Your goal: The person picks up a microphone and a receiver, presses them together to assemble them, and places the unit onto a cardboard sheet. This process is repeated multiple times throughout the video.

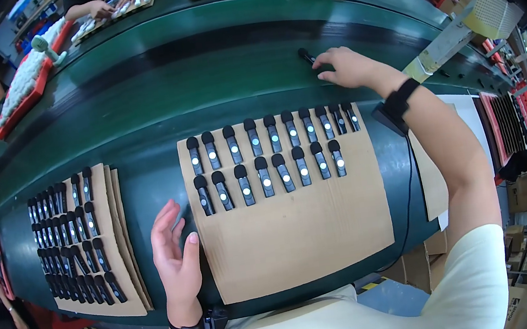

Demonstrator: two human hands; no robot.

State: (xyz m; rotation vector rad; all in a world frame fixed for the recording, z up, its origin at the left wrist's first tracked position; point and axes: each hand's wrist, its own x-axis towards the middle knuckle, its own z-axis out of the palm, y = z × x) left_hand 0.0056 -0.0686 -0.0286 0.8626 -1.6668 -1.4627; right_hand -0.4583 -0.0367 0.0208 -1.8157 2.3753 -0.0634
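Observation:
My right hand [352, 69] reaches out over the green conveyor belt, its thumb and fingers closing round the lower end of a small black microphone [306, 56] with a foam top. Nearer to me lies a cardboard sheet [300, 239] with two rows of such microphones [273, 134] along its far part, most showing a pale round spot. At the sheet's left edge my left hand [176, 252] is raised, fingers spread and thumb apart, holding nothing. The near half of that sheet is bare cardboard.
On the left, stacked cardboard sheets [127, 249] carry several rows of microphones. A red tray of white pieces [30, 85] stands far left. Another person's hands [102, 10] work at the far side. A metal post [444, 47] rises right of my arm; a black cable [411, 201] hangs from my right wrist.

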